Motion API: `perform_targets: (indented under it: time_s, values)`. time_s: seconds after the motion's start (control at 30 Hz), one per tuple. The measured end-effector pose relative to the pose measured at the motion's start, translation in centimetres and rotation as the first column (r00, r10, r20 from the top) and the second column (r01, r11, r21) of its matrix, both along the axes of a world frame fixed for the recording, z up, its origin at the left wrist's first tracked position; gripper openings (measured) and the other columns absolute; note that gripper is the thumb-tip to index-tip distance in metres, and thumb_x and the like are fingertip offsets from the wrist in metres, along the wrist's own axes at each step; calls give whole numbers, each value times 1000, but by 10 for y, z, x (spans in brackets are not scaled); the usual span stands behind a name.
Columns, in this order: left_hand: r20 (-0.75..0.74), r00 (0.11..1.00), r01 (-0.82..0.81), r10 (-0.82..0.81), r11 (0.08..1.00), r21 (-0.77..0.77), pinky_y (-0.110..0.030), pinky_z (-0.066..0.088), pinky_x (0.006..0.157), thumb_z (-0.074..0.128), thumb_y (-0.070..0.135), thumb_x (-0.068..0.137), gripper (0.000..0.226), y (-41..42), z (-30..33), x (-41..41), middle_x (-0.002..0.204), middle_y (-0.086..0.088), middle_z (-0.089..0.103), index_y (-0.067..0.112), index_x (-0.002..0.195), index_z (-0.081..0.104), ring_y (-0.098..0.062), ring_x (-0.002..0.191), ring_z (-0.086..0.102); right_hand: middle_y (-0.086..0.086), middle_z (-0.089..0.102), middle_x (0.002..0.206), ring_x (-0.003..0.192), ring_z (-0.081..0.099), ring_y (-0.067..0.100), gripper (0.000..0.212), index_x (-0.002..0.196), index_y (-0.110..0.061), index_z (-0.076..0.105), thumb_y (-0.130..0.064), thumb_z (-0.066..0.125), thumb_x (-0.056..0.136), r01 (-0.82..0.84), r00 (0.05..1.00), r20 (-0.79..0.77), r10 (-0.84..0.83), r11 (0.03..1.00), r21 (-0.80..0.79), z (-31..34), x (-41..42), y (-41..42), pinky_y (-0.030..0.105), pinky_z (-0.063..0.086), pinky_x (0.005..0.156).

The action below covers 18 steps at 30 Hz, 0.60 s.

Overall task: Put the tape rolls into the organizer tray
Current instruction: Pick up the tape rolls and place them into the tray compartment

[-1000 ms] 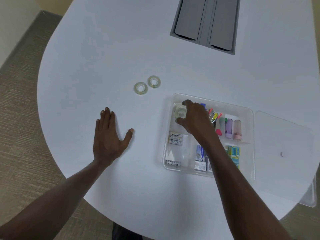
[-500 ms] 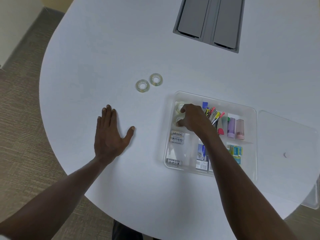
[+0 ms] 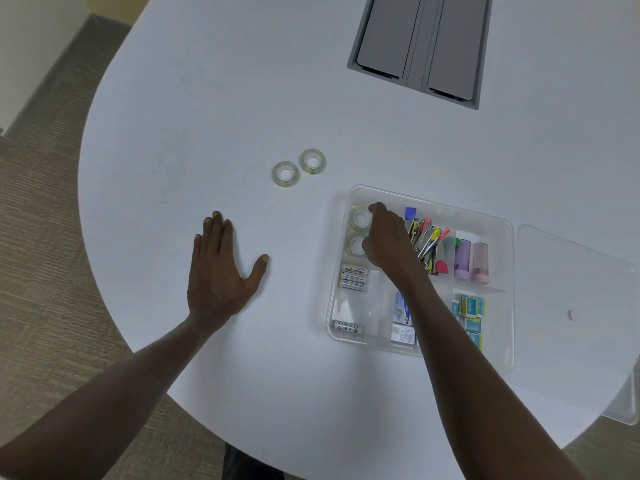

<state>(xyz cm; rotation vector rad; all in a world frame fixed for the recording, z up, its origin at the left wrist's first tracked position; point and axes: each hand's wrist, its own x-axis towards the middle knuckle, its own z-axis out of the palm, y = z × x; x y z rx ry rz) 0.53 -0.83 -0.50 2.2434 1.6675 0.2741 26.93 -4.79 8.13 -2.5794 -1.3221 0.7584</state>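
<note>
- An office meeting room, judging by its furnishings.
- A large white rounded conference table [image 3: 242,81] fills the view.
- A grey cable hatch [image 3: 419,46] is set into its far side.
- Grey-brown commercial carpet [image 3: 38,271] lies left.

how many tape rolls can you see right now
4. Two tape rolls lie on the table, one beside the other; two sit in the organizer tray. The right hand may hide more.

tray [image 3: 425,199]: clear plastic, compartmented, on table | rolls in tray: two clear tape rolls, flat, far-left compartment, one [image 3: 359,217] behind the other [image 3: 355,244], touching | rolls outside: two more [image 3: 285,173] [image 3: 312,162], flat on table, side by side, left of tray
</note>
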Motion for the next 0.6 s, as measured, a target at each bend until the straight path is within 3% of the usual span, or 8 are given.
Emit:
perform_targets:
  time_s: [0.17,0.23,0.33,0.43,0.6]
  values:
    - [-8,1000,3,-3,1000,-2,-42,13,126,46,64,89,91,1,-1,0,165,-13,17,2,152,26,-23,155,11,24,53,122,114,52,36,57,135,0,42,13,50,80,90,996,-15,-89,993,81,7,3,-3,31,41,84]
    - [-7,1000,1,-1,1000,-6,-42,13,126,47,64,89,91,1,0,0,165,-13,16,3,152,26,-23,155,10,20,57,121,115,52,32,54,132,-3,48,11,48,80,129,991,5,-132,976,175,14,1,-2,27,38,83]
    - [0,1000,-3,3,1000,-9,-42,12,126,47,63,88,91,1,1,0,166,-12,16,3,152,26,-23,156,9,15,63,114,107,59,28,41,121,-7,59,3,51,82,125,990,16,-141,917,379,23,-9,12,30,43,89]
    - [8,1000,-5,5,1000,-9,-40,11,127,48,63,88,91,1,0,0,166,-12,16,3,152,26,-22,156,9,13,67,101,94,63,29,27,106,-5,66,-1,58,81,-55,997,71,21,852,521,20,-21,34,35,47,86]
    - [6,1000,-2,2,1000,16,-41,14,126,49,64,88,91,1,-2,0,165,-12,18,2,152,29,-22,155,11,17,64,104,92,56,37,34,109,-1,61,8,56,76,-437,898,250,361,785,439,-3,-34,71,42,51,74]
